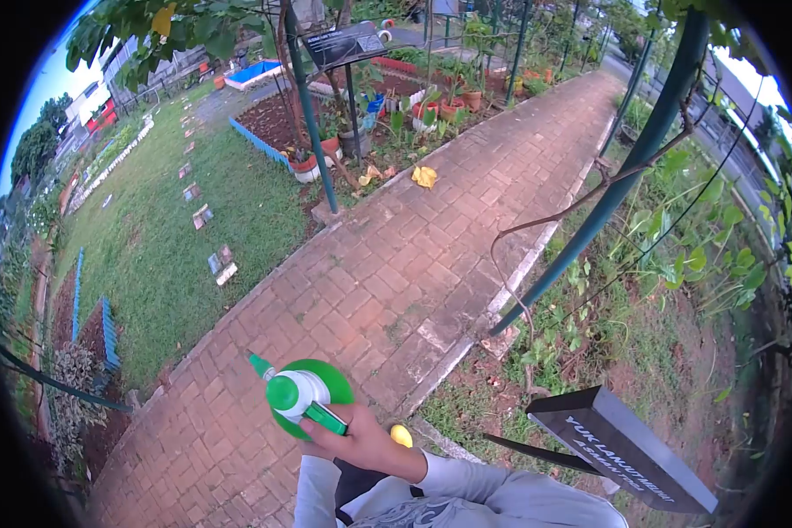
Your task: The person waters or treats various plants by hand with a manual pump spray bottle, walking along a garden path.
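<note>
Green-and-white spray bottle (336,378) in wrapped fingers (328,425) of R hand (372,440), nozzle (260,364) fwd-L, away from palm; L hand (313,451) just below, can't tell grip.

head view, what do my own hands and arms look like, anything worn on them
The right hand and the left hand, mostly hidden, show no gloves. Both arms have long, light grey sleeves, plain where visible, ending near the wrists.
</note>
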Demonstrator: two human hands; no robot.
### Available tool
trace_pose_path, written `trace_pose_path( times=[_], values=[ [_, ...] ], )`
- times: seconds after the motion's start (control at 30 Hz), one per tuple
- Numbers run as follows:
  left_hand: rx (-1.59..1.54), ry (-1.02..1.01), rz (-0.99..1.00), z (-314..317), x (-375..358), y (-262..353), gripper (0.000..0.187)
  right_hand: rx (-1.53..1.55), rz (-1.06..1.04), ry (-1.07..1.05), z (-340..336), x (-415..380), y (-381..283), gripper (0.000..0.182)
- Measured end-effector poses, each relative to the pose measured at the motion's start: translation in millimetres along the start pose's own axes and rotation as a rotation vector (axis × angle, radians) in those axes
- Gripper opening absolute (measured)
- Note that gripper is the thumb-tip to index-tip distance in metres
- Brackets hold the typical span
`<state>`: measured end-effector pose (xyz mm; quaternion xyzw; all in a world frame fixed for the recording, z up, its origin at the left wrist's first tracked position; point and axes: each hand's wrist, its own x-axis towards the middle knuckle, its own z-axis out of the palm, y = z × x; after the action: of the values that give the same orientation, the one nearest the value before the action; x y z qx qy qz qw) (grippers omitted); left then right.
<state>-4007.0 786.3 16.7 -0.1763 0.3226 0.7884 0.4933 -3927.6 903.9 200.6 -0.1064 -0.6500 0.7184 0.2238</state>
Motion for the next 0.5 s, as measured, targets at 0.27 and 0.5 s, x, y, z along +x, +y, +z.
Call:
trace_pose_path(
  times=[0.27, 0.5],
  values=[
    [0.404, -0.032, -0.674, 66, 144, -18, 0.056, 0.242, 0.355, 0.851, -98, 34, 100, 0.052],
    [0.962, -0.099, -1.107, 106, 240, -99, 0.068, 0.413, 0.222, 1.665, -180, 17, 113, 0.052]
  ],
)
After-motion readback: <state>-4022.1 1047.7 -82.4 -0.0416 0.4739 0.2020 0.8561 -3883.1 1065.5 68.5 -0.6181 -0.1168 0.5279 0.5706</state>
